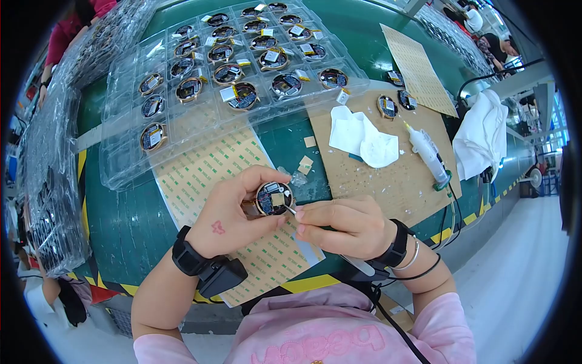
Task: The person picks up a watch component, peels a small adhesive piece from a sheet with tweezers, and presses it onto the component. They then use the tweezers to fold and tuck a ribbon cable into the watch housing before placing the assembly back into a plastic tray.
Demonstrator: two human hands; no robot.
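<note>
My left hand (227,212) grips an open round watch case (267,208) by its rim between thumb and fingers, its inside facing up. A dark circuit board and a small tan square (277,199) show in it. With fingers pinched together, my right hand (345,227) holds a thin metal tool, apparently tweezers (291,210), its tip at the case's right edge. Under my hands lies a tan sheet of adhesive pieces (194,182) with green print. Small tan backing scraps (305,164) sit just beyond the watch case.
A clear plastic tray (124,136) with several open watch cases stands at the far left. On a brown board (364,188) to the right lie white cloths (379,148), a white corded tool with yellow tip (427,155) and loose watch cases (387,107). Another adhesive sheet (418,67) lies behind.
</note>
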